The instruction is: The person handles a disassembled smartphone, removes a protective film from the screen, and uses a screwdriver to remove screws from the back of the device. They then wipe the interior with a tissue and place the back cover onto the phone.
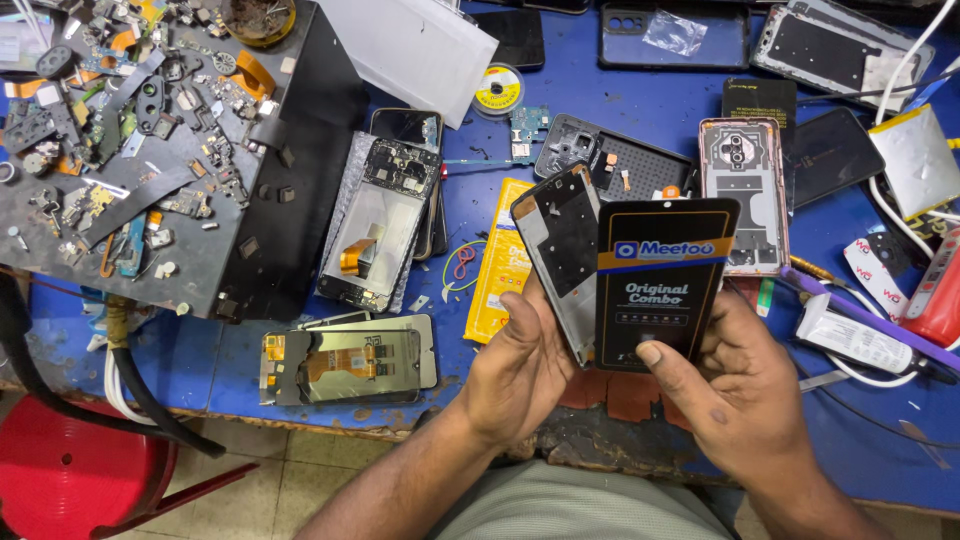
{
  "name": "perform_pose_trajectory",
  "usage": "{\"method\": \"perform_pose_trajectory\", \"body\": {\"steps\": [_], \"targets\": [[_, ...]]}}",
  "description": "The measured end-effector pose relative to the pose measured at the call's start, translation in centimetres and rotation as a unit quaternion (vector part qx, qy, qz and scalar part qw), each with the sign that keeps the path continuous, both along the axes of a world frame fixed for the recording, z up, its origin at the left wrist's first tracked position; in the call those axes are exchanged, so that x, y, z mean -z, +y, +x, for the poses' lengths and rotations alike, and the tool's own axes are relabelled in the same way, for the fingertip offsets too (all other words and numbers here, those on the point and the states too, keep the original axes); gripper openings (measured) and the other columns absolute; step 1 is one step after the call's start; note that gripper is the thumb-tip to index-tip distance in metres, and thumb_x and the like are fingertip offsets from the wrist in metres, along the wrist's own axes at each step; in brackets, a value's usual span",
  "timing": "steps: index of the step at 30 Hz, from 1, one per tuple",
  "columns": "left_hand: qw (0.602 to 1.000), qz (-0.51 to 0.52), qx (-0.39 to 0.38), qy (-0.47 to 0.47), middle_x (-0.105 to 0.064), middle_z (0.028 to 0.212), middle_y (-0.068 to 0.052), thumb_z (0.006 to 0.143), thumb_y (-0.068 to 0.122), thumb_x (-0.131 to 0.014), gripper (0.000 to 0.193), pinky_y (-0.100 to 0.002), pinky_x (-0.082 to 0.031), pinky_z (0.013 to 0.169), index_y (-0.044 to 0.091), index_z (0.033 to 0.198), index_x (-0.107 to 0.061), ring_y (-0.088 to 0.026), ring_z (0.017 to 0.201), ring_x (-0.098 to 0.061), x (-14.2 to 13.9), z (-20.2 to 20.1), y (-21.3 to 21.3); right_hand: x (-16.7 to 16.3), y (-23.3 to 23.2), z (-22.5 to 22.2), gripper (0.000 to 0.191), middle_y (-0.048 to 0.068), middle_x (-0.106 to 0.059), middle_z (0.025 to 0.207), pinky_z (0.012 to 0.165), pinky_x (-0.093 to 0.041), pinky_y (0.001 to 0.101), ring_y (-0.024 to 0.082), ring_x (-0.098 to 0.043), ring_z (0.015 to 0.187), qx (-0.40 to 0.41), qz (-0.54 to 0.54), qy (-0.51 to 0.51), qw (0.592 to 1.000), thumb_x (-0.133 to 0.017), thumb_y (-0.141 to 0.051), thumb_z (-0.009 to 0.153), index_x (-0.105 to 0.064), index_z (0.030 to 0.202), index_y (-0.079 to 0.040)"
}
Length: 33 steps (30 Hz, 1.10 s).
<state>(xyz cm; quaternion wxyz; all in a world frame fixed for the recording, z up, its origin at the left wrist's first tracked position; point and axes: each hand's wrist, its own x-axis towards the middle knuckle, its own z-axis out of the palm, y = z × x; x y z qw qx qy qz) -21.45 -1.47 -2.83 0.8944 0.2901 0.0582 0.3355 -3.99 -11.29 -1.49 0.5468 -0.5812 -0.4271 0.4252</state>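
Fingers (521,312) of left hand (515,375) grip phone frame (560,250) — right hand (745,385) holds black box (662,285).

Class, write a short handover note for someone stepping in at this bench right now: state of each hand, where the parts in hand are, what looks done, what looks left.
Left hand: gripping a phone screen panel, back side facing up, tilted, held above the blue bench.
Right hand: holding a black flat box with an orange band upright beside the panel, thumb on its lower front.
Nearby: an opened phone lies left of the hands, another screen assembly at the near edge.
Done: panel and box are both lifted off the bench.
Left: the box looks closed; neither item is set down or fitted.
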Motion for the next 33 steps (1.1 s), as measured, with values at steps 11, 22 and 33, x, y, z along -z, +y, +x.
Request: {"method": "perform_pose_trajectory", "body": {"steps": [11,22,33], "targets": [[0.999,0.039,-0.010,0.015,-0.032,0.168,-0.011,0.101,0.069,-0.038,0.093,-0.046,-0.030,0.131,0.009,0.168,-0.014,-0.025,0.157,-0.034,-0.3,0.1,0.1,0.6,-0.8,0.5,0.034,0.005,-0.070,0.087,0.050,-0.039,0.0173,0.001,-0.053,0.063,0.011,-0.077,-0.065,0.995,-0.070,0.000,0.091,-0.060,0.124,0.000],[0.999,0.040,-0.021,0.030,-0.048,0.158,-0.012,0.108,0.054,-0.048,0.078,-0.042,-0.036,0.127,0.007,0.164,-0.023,-0.022,0.148,-0.048,1.6,0.6,-0.6,1.4,0.4,0.9,0.049,0.009,-0.072,0.109,0.077,-0.054,0.0229,0.011,-0.067,0.094,-0.029,-0.057,-0.011,0.998,-0.068,0.001,0.093,-0.053,0.139,0.004],[0.990,0.013,-0.032,0.140,-0.060,0.135,-0.012,0.108,0.016,-0.049,0.046,-0.039,-0.052,0.108,0.001,0.151,-0.038,-0.019,0.123,-0.061,1.5,1.6,-1.0,-0.8,1.9,-1.3,0.061,0.012,-0.066,0.120,0.094,-0.057,0.0278,0.016,-0.069,0.108,0.055,0.046,-0.124,0.990,-0.073,0.007,0.085,-0.053,0.142,0.003]]}}
